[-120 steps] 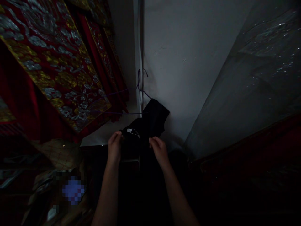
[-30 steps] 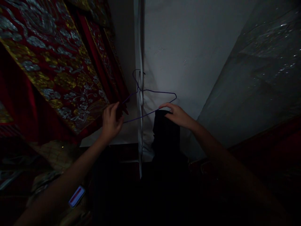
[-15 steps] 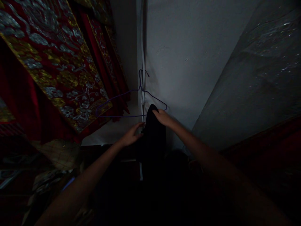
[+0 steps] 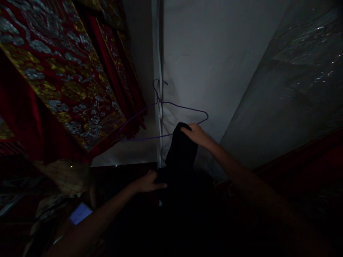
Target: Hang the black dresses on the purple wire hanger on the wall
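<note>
black cloth (image 4: 183, 150) being draped at wire hanger (image 4: 184, 107), seemingly

left: low cloth is being touched by left hand (image 4: 150, 181); grip cannot be told. centre: lower bar is being partly hidden by cloth. right: cloth top is being pinched by right hand (image 4: 197, 135). clearing the bar is likely being called for.

Slender bare forearms (image 4: 108, 210) are pictured, partly swallowed by shadow. The left hand (image 4: 147, 182) and the right hand (image 4: 197, 134) are also seen bare.
</note>
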Tool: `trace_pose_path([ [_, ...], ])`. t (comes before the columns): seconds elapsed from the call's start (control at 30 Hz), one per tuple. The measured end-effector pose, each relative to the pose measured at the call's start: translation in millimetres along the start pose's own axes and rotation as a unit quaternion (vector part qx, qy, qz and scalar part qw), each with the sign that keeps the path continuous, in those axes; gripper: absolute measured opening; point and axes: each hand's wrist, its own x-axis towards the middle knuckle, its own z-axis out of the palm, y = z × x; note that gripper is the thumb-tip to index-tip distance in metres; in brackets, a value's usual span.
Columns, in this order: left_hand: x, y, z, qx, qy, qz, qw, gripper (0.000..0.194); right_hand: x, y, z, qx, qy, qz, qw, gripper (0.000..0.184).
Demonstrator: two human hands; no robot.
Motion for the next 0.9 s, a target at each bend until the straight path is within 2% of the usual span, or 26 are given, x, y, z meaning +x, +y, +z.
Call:
trace_pose_path([
  [0.07, -16.6, -4.9, -21.6, 0.089, 0.045, -0.033, 0.995, 0.057, 5.4, 1.0, -12.9, -0.048, 0.015, -0.018, 0.999, 0.039],
  [0.17, -38.6, 1.0, -71.4, 0.167, 0.107, -0.065, 0.978, 0.044, 13.0, 1.5, -21.9, -0.086, 0.029, -0.032, 0.995, 0.038],
  [0.27, -53.5, 21.1, -122.2, 0.211, 0.222, -0.066, 0.95, 0.048, 17.1, 0.3, -17.7, -0.092, 0.047, -0.024, 0.994, 0.036],
  [0.3, -56.4, 27.6, -136.0, 0.217, 0.247, -0.081, 0.941, 0.05, 17.6, -0.2, -14.7, -0.089, 0.052, -0.02, 0.994, 0.035],
  [0.37, -59.1, 36.5, -156.8, 0.199, 0.264, -0.116, 0.937, 0.052, 17.7, -1.1, -8.3, -0.082, 0.064, -0.013, 0.994, 0.034],
  [0.5, -60.4, 39.6, -175.2, 0.131, 0.232, -0.159, 0.951, 0.052, 16.2, -2.0, -1.1, -0.075, 0.095, -0.014, 0.993, 0.036],
  [0.6, -66.8, 45.5, -180.8, 0.172, 0.242, -0.151, 0.943, 0.047, 15.2, -2.7, -1.9, -0.076, 0.106, -0.014, 0.991, 0.037],
  [0.7, -72.2, 61.7, -190.1, 0.222, 0.321, -0.108, 0.914, 0.039, 15.7, -2.7, -3.9, -0.067, 0.114, -0.006, 0.991, 0.038],
  [0.77, -66.3, 74.9, -197.6, 0.238, 0.387, -0.069, 0.888, 0.031, 15.4, -1.6, -3.1, -0.055, 0.122, 0.0, 0.991, 0.037],
  [0.83, -50.0, 86.2, -203.3, 0.223, 0.42, -0.02, 0.879, 0.023, 12.6, -0.2, 1.0, -0.035, 0.116, 0.006, 0.993, 0.035],
  [0.9, -26.9, 93.8, -206.2, 0.187, 0.421, 0.047, 0.886, 0.021, 6.0, 1.0, 7.7, -0.012, 0.085, 0.009, 0.996, 0.036],
])
